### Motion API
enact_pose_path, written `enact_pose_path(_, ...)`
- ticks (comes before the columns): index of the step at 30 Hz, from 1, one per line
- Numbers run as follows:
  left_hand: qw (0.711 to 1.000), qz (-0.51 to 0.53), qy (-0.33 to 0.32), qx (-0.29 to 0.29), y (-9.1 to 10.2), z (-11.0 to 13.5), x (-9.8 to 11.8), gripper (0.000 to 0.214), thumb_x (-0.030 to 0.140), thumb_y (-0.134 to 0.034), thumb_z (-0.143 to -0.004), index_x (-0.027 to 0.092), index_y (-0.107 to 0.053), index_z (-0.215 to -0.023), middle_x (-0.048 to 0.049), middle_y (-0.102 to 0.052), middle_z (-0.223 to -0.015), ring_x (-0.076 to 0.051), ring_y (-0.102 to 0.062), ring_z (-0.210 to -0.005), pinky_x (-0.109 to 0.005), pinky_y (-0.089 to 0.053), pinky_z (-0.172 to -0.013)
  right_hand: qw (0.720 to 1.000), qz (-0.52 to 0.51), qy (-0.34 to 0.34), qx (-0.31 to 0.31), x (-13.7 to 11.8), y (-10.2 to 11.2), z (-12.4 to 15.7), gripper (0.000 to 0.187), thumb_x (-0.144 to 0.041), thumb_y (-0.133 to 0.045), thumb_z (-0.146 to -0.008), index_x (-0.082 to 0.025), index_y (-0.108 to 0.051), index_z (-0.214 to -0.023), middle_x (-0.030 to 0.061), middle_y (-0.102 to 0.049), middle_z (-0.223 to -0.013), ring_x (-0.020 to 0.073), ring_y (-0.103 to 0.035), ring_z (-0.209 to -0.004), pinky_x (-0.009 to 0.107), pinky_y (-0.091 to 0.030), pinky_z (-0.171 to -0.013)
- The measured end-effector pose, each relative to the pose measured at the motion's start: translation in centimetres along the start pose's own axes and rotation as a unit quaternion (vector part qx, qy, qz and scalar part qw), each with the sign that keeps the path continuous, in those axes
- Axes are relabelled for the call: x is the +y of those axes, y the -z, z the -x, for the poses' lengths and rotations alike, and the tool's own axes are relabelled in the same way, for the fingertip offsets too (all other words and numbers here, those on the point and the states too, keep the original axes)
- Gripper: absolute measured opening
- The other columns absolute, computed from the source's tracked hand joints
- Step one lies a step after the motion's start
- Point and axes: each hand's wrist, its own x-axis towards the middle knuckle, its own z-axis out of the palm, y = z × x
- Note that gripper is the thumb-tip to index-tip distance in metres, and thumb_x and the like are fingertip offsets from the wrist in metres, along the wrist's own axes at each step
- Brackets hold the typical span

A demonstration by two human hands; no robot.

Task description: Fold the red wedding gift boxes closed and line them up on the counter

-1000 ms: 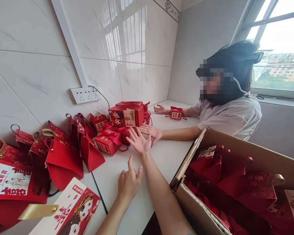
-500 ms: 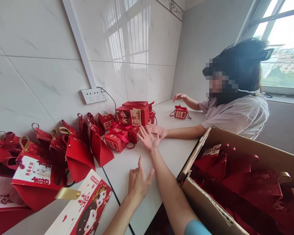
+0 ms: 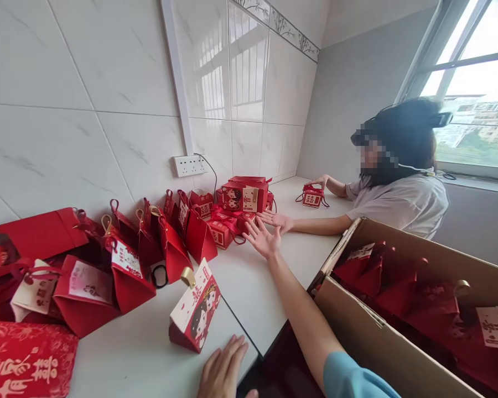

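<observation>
My right hand [image 3: 265, 239] is stretched out over the white table, palm showing and fingers spread, holding nothing. Its fingertips are close to a pile of small red gift boxes [image 3: 219, 235] with ribbons. At the bottom, my left hand [image 3: 223, 366] lies flat near the table's front edge, fingers extended and nothing in them. Just beyond it stands a red and cream triangular gift box [image 3: 197, 309] with a gold loop and cartoon figures. A co-worker's open hand [image 3: 279, 222] is next to my right fingertips. The co-worker's other hand [image 3: 320, 182] touches a small red box [image 3: 313, 197] with cords.
Several red triangular gift boxes [image 3: 89, 296] line the tiled wall at left, with a red printed bag [image 3: 29, 359] in front. An open cardboard carton [image 3: 348, 309] of red boxes stands at right. A power strip [image 3: 190, 165] is on the wall.
My left hand has dropped back from beside my right forearm onto the table edge. The co-worker's far hand has come down onto the small red box. My view has shifted left.
</observation>
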Motion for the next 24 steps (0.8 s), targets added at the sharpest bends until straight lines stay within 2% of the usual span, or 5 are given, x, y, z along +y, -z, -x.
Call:
enact_pose_path(4,0.997,0.066,0.008,0.029,3.3,-1.8,2.5,0.054,0.029,-0.051,-0.088,0.017,-0.043,-0.140,-0.0105,-0.061,-0.129,-0.026,-0.059,-0.118,-0.037,-0.052,-0.095,0.999,0.009,0.014,-0.033,2.0,-3.3,4.1,0.077,-0.079,-0.018,-0.083,-0.026,-0.057,-0.122,0.0105,-0.053,-0.137,0.0246,-0.042,-0.133,0.053,-0.028,-0.110)
enact_pose_path(9,0.979,0.168,0.103,0.046,9.3,-5.6,6.7,0.062,0.038,-0.032,-0.097,0.012,-0.014,-0.151,-0.0015,-0.066,-0.069,-0.020,-0.065,-0.068,-0.034,-0.054,-0.074,0.996,0.029,0.009,-0.081,5.4,-8.0,12.4,0.072,-0.078,-0.029,-0.083,-0.029,-0.054,-0.129,0.0078,-0.050,-0.142,0.0251,-0.037,-0.138,0.054,-0.026,-0.111)
enact_pose_path(11,0.980,0.147,0.125,0.047,10.3,-6.3,7.9,0.067,0.046,-0.028,-0.097,0.009,-0.012,-0.151,-0.0014,-0.064,-0.061,-0.025,-0.064,-0.065,-0.038,-0.052,-0.071,0.995,0.034,0.010,-0.090,6.2,-9.9,15.3,0.071,-0.079,-0.029,-0.082,-0.031,-0.053,-0.130,0.0064,-0.047,-0.144,0.0254,-0.036,-0.138,0.055,-0.027,-0.111)
enact_pose_path(17,0.985,0.161,0.064,0.003,9.7,-3.5,11.3,0.074,0.056,-0.018,-0.096,0.005,-0.014,-0.150,-0.0042,-0.064,-0.057,-0.024,-0.065,-0.057,-0.029,-0.048,-0.055,0.990,0.065,0.072,-0.099,5.2,-14.4,19.6,0.074,-0.077,-0.023,-0.085,-0.030,-0.046,-0.137,0.0078,-0.046,-0.145,0.0254,-0.036,-0.138,0.054,-0.031,-0.110)
enact_pose_path(24,0.986,0.080,0.001,0.146,13.9,-1.3,12.6,0.068,0.057,-0.024,-0.096,0.015,-0.019,-0.150,0.0026,-0.059,-0.049,-0.020,-0.056,-0.045,-0.028,-0.046,-0.053,0.986,0.066,0.066,-0.140,5.7,-18.1,24.1,0.070,-0.074,-0.018,-0.088,-0.035,-0.037,-0.142,0.0037,-0.042,-0.148,0.0231,-0.036,-0.138,0.056,-0.029,-0.111)
